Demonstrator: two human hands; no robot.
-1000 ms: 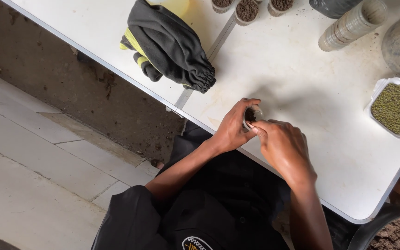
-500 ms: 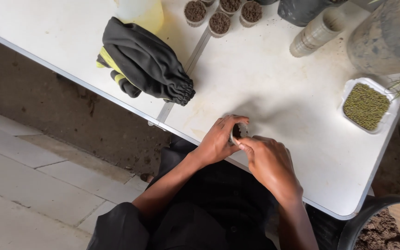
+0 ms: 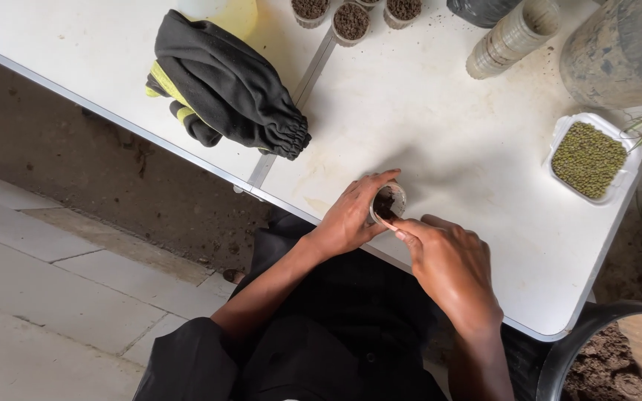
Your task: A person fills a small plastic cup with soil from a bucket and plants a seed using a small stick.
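The left hand [image 3: 351, 215] is wrapped around a small soil-filled cup [image 3: 388, 202] on the white table [image 3: 440, 134] while the right hand [image 3: 451, 260], fingers loosely curled and holding nothing visible, touches its rim, apparently pressing into the soil, which calls for a steady cup.

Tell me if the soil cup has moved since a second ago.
No. The cup still sits by the table's near edge, right of the metal strip, left hand around it; only the view shifted.

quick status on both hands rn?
Left hand: closed around the small clear cup of soil, holding it on the white table.
Right hand: holds nothing visible; fingertips at the cup's rim.
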